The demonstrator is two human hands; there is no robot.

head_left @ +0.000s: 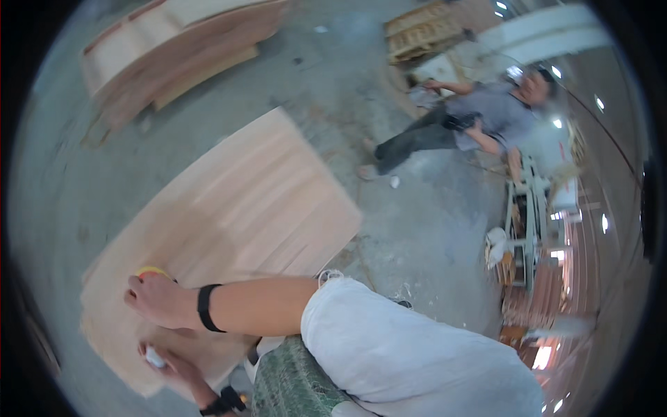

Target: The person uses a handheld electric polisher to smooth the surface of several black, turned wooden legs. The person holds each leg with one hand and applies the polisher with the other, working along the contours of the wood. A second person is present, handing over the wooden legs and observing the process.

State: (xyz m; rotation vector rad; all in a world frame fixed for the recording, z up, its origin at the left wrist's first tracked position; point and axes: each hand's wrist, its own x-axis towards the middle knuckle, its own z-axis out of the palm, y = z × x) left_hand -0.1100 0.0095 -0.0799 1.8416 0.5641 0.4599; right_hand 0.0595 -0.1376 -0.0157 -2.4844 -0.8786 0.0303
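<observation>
While the right hand (160, 301) clasps a yellow-and-red object (149, 270) over the lower-left end of the wooden panel (257, 187), the left hand (175, 368), nearer its bottom corner, pinches a white piece (155, 357).

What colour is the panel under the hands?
The panel is pale pinkish tan with darker streaks, seen best in the head view.

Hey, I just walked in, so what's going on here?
Someone is at a large pale wooden panel. Their right hand is over it, at a yellow-edged thing mostly hidden behind the hand. Their left hand, lower down, holds a small white thing; blur hides what either thing is. Another curved wooden piece sits at the upper left, and another person stands farther off to the right.
</observation>
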